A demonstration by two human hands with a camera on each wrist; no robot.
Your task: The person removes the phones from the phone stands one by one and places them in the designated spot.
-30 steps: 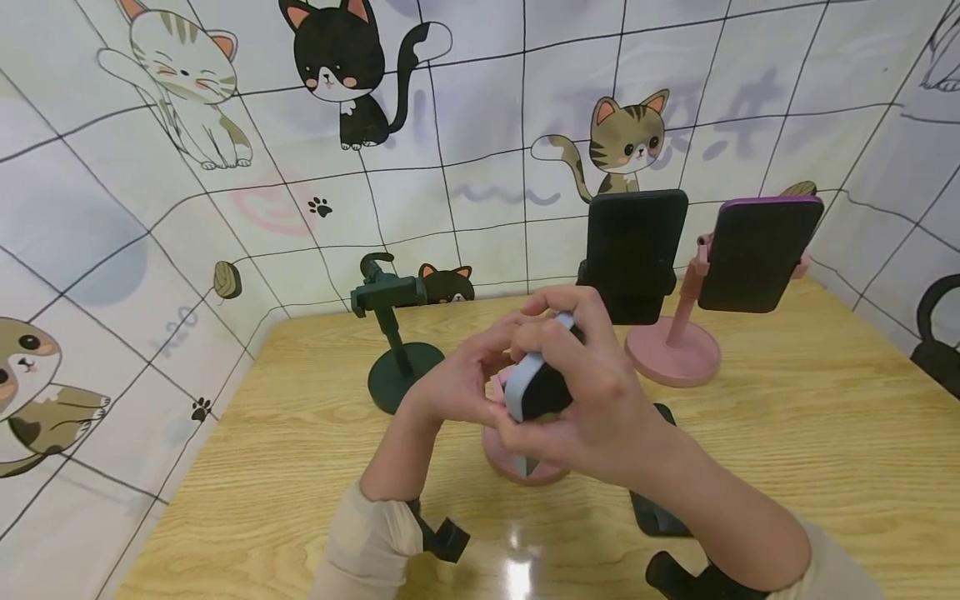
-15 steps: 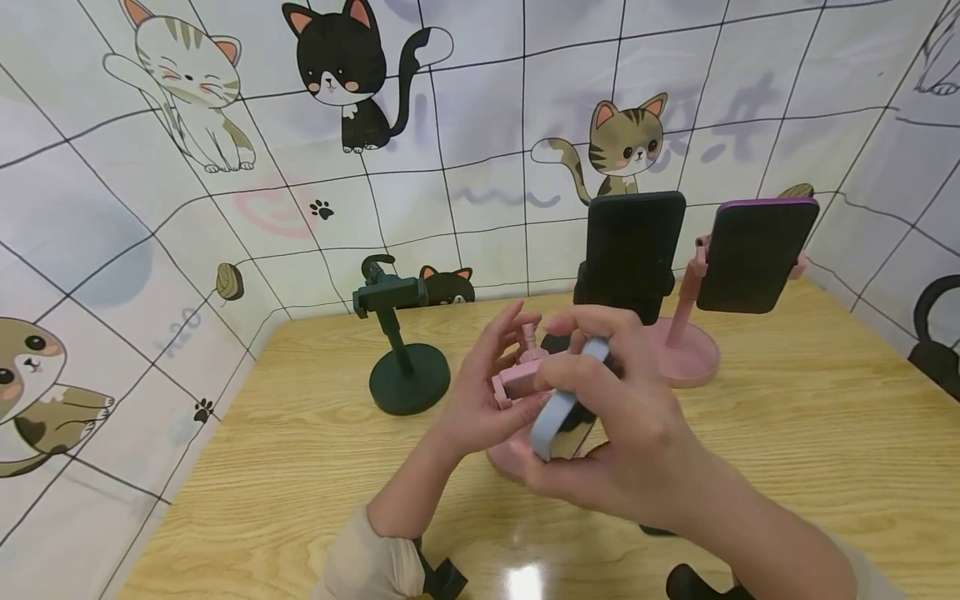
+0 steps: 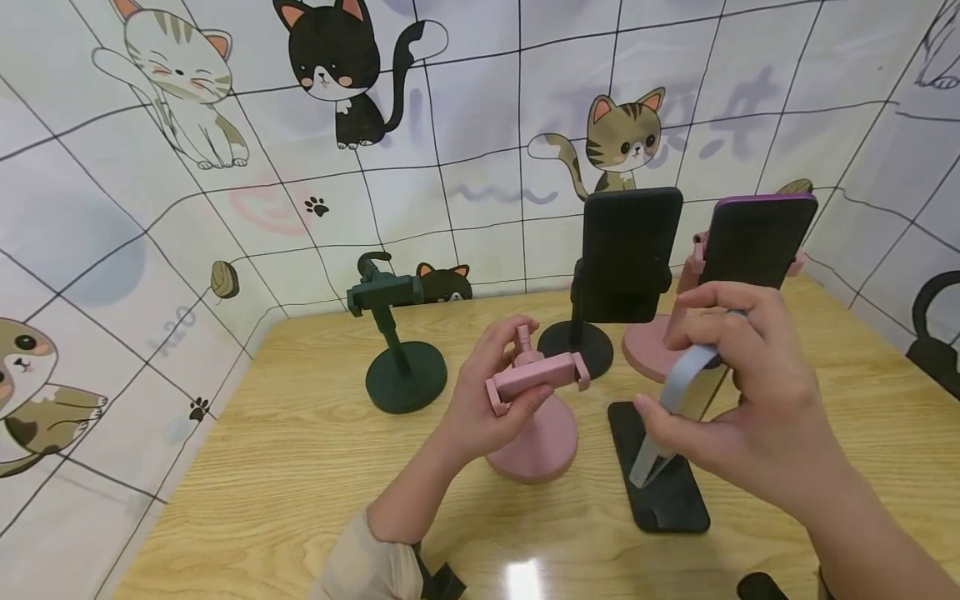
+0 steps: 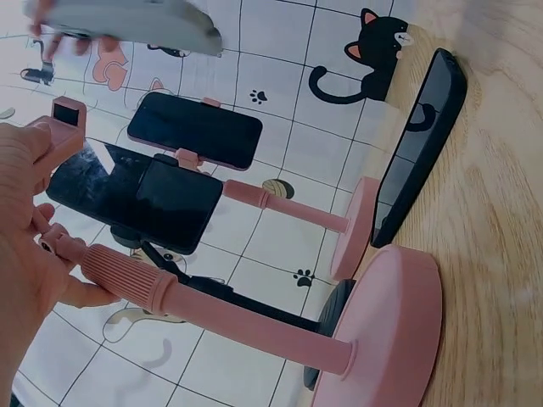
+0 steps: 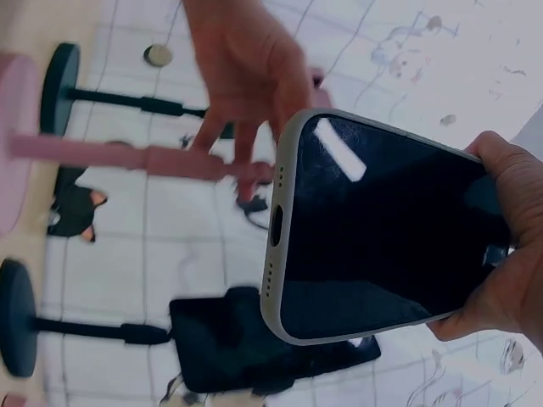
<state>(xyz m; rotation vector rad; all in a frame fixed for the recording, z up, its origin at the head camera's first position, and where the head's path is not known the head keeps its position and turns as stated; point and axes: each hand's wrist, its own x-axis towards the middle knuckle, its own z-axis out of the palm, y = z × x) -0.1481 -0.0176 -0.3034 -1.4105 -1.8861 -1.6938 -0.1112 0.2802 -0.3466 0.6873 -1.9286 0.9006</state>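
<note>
The left hand (image 3: 483, 392) grips the clamp of the empty pink phone stand (image 3: 534, 385) on the table (image 3: 285, 467). The right hand (image 3: 750, 400) has its fingers clamped on a grey-cased phone (image 3: 678, 400), held just right of the stand above a black phone (image 3: 660, 492).

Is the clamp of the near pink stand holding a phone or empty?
Empty: the pink clamp is bare; the right hand grips the grey-cased phone apart from it.
</note>
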